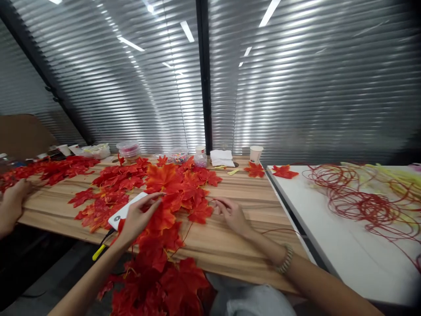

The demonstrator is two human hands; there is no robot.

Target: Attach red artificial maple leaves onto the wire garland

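Note:
A bunch of red-orange artificial maple leaves point(162, 215) lies before me and hangs over the table's front edge toward my lap. My left hand point(141, 214) is at its left side, thumb and index tips nearly together against a leaf; whether they grip it is unclear. My right hand point(233, 216) is closed in a pinch right of the bunch, on what looks like the end of a thin red cord. More cord point(279, 230) shows beyond my right forearm. A white device point(126, 210) with a round dark mark lies partly behind my left hand.
More red leaves point(66, 169) spread leftward, near another person's hand point(15, 204). Paper cups point(256, 154), plastic tubs point(129, 149) and tissue point(221, 158) line the wooden table's back. Tangled red cord point(368, 204) covers a white table at right, past a gap. A yellow-handled tool point(98, 252) is at the front edge.

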